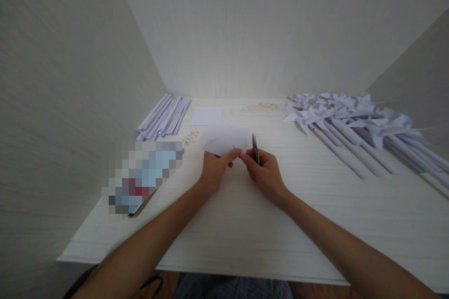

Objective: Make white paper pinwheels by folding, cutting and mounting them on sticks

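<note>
I sit at a pale, wood-grained white table (245,224) boxed in by plain whitish walls on three sides. To my right lies a big heap of finished white paper pinwheels on rolled paper sticks (358,126), the sticks fanning toward the near right edge. At the far left is a smaller bundle of rolled white paper tubes (164,117), lying side by side with their long axes running away from me; just beside their near ends sits a little scatter of pale small pieces (190,137), too small to tell apart. A blurred flat object (142,175) rests near the left edge, and a small white paper square (207,116) lies flat behind my work.

Both of my hands meet at the middle of the table. My left hand (214,170) is closed in a pinch, thumb and fingers clamped on the near edge of a thin white sheet of paper (224,138), which spreads up and away from me, mostly to the left of my right hand. My right hand (264,173) is curled around a small pair of dark metal scissors (255,148), blades pointing upward and away, standing just right of the sheet's near right corner. The paper lies left of the blades, almost touching them; whether the blades are parted I cannot tell.
</note>
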